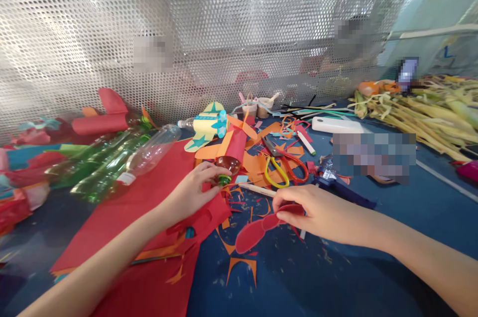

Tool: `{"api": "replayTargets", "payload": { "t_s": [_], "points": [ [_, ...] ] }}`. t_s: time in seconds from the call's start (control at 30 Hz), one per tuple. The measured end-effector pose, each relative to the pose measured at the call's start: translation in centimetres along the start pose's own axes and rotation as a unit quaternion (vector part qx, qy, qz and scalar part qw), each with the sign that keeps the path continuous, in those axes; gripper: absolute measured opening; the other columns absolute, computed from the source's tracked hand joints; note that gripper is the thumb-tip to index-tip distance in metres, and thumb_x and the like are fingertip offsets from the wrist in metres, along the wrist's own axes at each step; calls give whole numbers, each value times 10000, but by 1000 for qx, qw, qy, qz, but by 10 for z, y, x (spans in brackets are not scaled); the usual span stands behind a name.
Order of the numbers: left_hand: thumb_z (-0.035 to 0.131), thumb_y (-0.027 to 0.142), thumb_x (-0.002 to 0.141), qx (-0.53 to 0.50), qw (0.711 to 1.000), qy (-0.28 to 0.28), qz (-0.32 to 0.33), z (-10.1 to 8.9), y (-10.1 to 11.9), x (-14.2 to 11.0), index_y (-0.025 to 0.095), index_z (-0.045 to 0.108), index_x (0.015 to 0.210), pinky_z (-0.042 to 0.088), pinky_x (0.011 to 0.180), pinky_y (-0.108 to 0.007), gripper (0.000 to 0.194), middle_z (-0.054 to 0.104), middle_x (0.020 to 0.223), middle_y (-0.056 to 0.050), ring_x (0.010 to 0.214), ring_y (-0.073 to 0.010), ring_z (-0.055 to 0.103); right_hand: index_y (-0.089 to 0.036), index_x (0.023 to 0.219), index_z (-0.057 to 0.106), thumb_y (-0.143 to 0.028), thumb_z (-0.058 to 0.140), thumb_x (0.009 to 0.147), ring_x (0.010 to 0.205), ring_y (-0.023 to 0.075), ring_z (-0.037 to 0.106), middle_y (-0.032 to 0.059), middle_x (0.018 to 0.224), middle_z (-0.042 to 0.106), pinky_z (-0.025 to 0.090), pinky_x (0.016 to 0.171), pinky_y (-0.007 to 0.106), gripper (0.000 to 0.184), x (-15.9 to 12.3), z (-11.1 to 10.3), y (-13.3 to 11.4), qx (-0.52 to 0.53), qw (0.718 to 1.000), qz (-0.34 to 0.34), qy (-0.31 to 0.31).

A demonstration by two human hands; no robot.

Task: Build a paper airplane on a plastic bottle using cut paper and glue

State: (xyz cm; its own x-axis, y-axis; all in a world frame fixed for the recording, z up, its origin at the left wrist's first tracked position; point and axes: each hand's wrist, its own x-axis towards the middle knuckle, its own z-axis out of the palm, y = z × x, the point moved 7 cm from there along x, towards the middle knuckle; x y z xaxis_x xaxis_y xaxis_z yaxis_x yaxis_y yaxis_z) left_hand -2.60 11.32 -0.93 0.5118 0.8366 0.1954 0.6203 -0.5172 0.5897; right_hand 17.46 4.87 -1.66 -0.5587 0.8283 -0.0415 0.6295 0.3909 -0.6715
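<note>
Your left hand (194,185) grips the green-capped neck of the red-and-orange paper-wrapped plastic bottle (236,145), its long axis running toward one o'clock; it lies at ten o'clock from your right hand (317,212), which pinches a flat, lobed red paper cutout (250,235).

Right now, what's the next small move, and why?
Probably bring the red paper cutout over to the red-wrapped bottle: the right hand pinches the cutout apart from it, while the left hand holds the bottle at its green cap, so it looks steadied.
</note>
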Motion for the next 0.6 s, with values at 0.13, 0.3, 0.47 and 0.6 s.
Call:
{"api": "replayTargets", "payload": {
  "t_s": [0.13, 0.3, 0.47, 0.6],
  "points": [
    [541, 184, 806, 17, 1000, 12, 15, 14, 18, -3, 275, 634, 1060, 502, 811, -362, 285, 566, 919, -11, 819, -168, 583, -219, 843, 593, -224, 521, 887, 650, 119, 603, -13, 791, 668, 417, 589, 224, 84, 1, 1, -1, 3, 1000, -17, 16],
    [590, 171, 808, 4, 998, 33, 48, 31, 49, -7, 302, 624, 1103, 510, 828, -353, 324, 570, 953, -10, 885, -172, 587, -216, 868, 610, -202, 525, 894, 684, 121, 621, -9, 823, 678, 440, 631, 225, 90, 3, 2, -4, 22, 998, -42, 28],
    [563, 121, 824, -23, 994, 59, 93, 46, 61, -9, 250, 616, 1107, 531, 821, -331, 315, 566, 985, -41, 889, -166, 602, -216, 868, 604, -152, 542, 861, 744, 140, 636, 0, 850, 668, 477, 678, 242, 90, 1, 11, -7, 10, 998, -69, -6],
    [523, 63, 802, -36, 993, 74, 82, 52, 53, -13, 281, 581, 1151, 522, 877, -369, 416, 563, 1047, -44, 985, -186, 592, -229, 869, 589, -138, 524, 870, 936, 172, 621, 31, 1000, 655, 485, 823, 295, 112, -2, 13, -15, -11, 993, -116, 19]
  ]
}}
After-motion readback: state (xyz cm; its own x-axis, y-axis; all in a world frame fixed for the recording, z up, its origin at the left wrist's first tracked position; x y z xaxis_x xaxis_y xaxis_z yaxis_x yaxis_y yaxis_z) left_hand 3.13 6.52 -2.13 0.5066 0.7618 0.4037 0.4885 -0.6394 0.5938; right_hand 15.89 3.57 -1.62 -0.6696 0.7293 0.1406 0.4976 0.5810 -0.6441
